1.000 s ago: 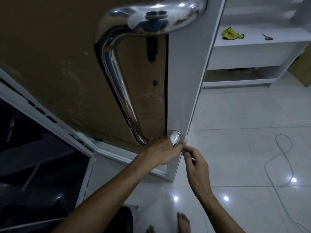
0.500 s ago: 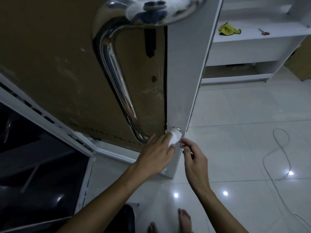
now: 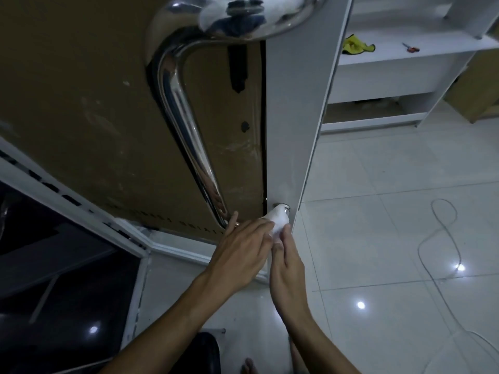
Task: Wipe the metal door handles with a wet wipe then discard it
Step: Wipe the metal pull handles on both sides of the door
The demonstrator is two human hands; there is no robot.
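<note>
A long curved chrome door handle [image 3: 186,125] runs down the brown door face, from a wide top mount to a lower mount [image 3: 282,206] at the white door edge. A white wet wipe [image 3: 279,221] is bunched over that lower mount. My left hand [image 3: 243,252] holds the wipe against the metal, its fingers reaching up beside the bar's lower end. My right hand [image 3: 287,261] comes in from below and pinches the wipe's lower edge, close against the left hand.
The white door edge [image 3: 299,130] stands between me and a tiled floor [image 3: 378,225] with a loose white cable [image 3: 442,238]. White shelving at the back right holds a yellow cloth [image 3: 356,45] and a small tool [image 3: 410,48]. Dark glass lies at lower left.
The wipe has come into sight over the lower mount. My right hand has moved left and up until it touches the wipe, next to my left hand.
</note>
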